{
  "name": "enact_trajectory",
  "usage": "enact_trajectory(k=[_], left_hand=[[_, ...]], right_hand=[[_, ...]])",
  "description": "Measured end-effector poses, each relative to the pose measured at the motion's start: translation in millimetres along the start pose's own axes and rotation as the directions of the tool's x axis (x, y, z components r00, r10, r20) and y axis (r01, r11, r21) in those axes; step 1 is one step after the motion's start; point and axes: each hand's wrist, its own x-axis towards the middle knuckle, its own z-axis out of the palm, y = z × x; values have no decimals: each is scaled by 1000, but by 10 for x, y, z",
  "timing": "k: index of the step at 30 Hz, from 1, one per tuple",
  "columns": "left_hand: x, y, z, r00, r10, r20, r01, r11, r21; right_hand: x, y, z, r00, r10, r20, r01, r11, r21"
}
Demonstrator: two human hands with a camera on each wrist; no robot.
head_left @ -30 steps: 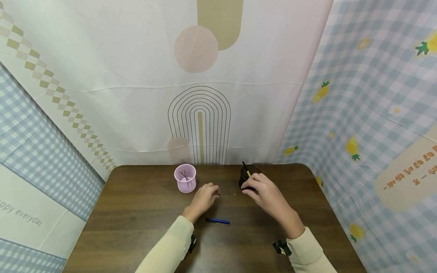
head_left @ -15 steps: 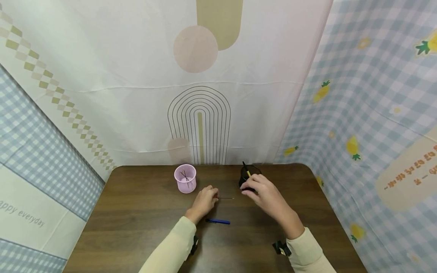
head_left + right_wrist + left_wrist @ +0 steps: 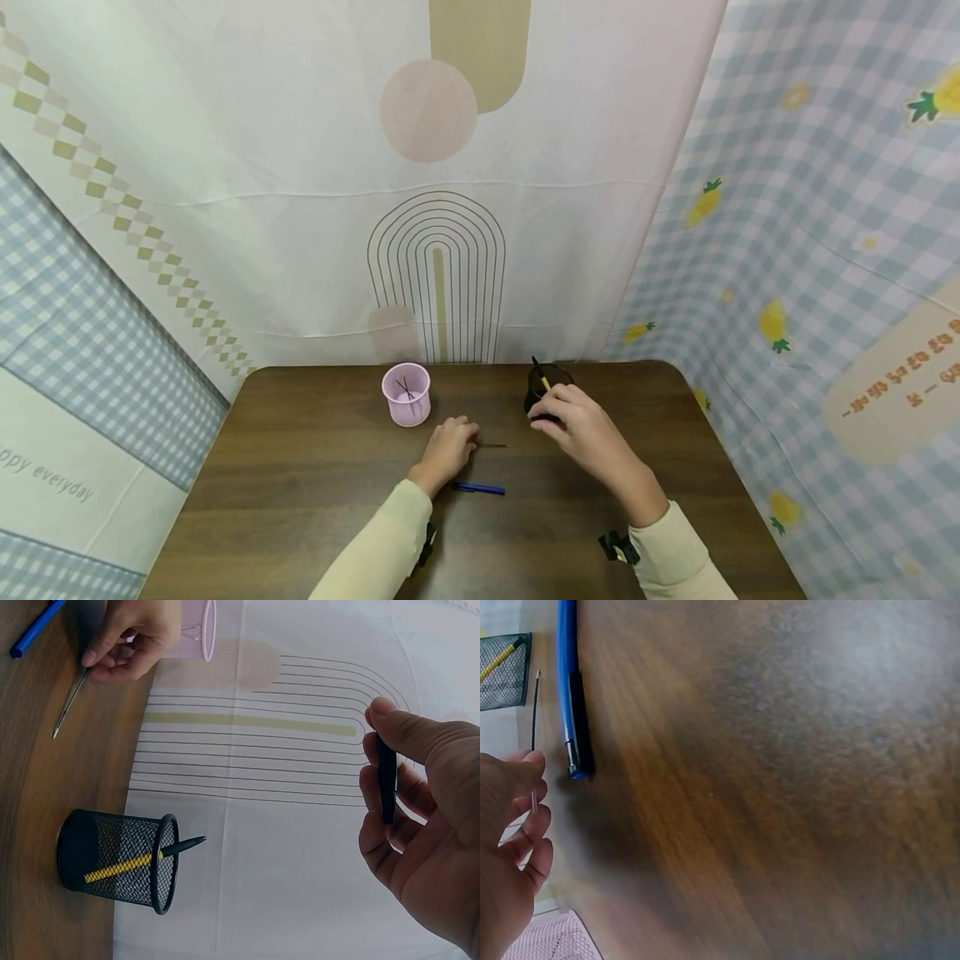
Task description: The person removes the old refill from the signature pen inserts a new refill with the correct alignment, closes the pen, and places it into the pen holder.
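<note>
My left hand [image 3: 447,452] pinches a thin pen refill [image 3: 69,705] just above the table. In the left wrist view the refill's dark length [image 3: 535,712] sticks out past the thumb, tip pointing away. My right hand [image 3: 583,423] is raised near the black mesh pen holder [image 3: 71,851]. Between its thumb and fingers it holds a short, tapered black pen-like piece [image 3: 386,780], whose exact kind I cannot tell. A yellow and black pen [image 3: 127,867] leans inside the mesh holder. On the table, close to my left wrist, lies a blue pen [image 3: 480,488] with a black clip.
A pink mesh cup [image 3: 408,417] with a few thin sticks in it stands at the back left of the wooden table [image 3: 300,500]. Printed cloth [image 3: 300,250] hangs right behind the table's back edge.
My left hand has drawn back toward me with the refill, lowering it toward the blue pen. My right hand has stayed in nearly the same place.
</note>
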Motion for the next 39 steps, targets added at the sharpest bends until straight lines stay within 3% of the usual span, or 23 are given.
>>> enact_trajectory(k=[24,39], left_hand=[[-25,-33,46,1000,5,2,-5,1000,-7],[-34,-59,36,1000,13,8,-13,1000,-21]], right_hand=[[-3,27,32,1000,-17,-18,17,1000,-1],[42,43,47,1000,-15,-23,17,998,64]])
